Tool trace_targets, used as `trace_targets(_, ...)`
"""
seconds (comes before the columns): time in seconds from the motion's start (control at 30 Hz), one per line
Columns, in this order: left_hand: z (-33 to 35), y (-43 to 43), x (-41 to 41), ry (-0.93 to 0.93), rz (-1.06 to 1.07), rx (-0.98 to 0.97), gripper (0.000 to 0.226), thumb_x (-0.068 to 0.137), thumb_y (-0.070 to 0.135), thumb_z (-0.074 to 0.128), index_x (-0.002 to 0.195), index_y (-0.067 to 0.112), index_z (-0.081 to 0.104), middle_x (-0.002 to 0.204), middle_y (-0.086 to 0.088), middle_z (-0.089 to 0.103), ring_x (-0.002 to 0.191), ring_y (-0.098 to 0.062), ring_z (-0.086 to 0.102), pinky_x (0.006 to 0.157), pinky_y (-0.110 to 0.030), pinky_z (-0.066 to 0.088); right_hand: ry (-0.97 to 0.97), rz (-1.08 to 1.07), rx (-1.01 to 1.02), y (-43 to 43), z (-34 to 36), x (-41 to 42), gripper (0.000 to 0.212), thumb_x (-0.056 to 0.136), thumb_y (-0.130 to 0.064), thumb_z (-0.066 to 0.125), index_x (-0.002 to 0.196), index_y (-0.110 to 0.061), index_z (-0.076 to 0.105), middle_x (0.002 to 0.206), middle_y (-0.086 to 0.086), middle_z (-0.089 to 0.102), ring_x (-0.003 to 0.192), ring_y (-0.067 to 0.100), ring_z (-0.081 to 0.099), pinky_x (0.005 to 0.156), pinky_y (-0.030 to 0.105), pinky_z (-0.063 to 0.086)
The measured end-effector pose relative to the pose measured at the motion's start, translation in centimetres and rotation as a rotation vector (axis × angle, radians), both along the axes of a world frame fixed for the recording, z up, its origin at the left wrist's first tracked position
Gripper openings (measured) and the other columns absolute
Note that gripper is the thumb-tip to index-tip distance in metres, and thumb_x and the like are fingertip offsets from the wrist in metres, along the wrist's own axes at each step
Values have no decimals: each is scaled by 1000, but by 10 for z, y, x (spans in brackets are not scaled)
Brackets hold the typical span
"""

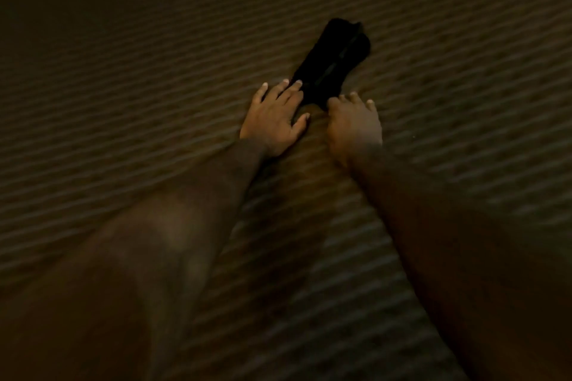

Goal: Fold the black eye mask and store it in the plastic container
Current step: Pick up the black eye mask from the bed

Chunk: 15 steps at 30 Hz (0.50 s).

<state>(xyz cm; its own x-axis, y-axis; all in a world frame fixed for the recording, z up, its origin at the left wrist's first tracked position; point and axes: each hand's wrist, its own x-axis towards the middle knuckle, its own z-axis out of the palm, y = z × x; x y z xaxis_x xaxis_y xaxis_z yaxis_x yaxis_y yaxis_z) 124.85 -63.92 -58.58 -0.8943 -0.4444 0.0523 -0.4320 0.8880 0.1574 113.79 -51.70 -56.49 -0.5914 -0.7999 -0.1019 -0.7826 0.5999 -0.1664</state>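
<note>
Head view, dim and somewhat blurred: we see a brown surface with pale ribbed stripes [123, 86] filling nearly the whole picture; we cannot tell whether it is a bed, a floor or a mat. A paler strip shows at its far left corner. Near the middle of the surface lies the black fabric eye mask [334, 63], a long, narrow dark shape running from near us toward the far right, with a faint seam line down its length. Whether it is already folded we cannot tell. Our left hand [275, 119] lies flat, palm down, fingers spread, its fingertips [298, 83] touching the near left edge of the mask; it grips nothing. Our right hand [354, 124] is also palm down and open, fingers slightly curled, its first fingertips at the near end of the mask, holding nothing that we can make out. Both bare forearms reach in from the near edge.
</note>
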Motion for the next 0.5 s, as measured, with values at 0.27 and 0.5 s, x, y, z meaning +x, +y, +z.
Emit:
trace_targets(0.27, 19, 98, 41, 128, 208, 357, 32, 94, 27, 52, 121, 11, 58, 143, -5, 50, 142, -22, 31, 117, -45, 11, -256, -3, 53, 108, 32, 71, 38, 98, -17, 37, 132, -8, 51, 141, 12, 51, 134, 26, 42, 113, 39, 25)
trace_targets(0.5, 57, 128, 35, 62, 395, 685, 27, 97, 28, 50, 113, 8, 59, 125, -13, 59, 120, -29, 51, 102, -37, 37, -756, -265, -60, 161, 60, 80, 40, 102, -27, 43, 139, -13, 49, 139, 13, 54, 128, 29, 50, 106, 34, 38)
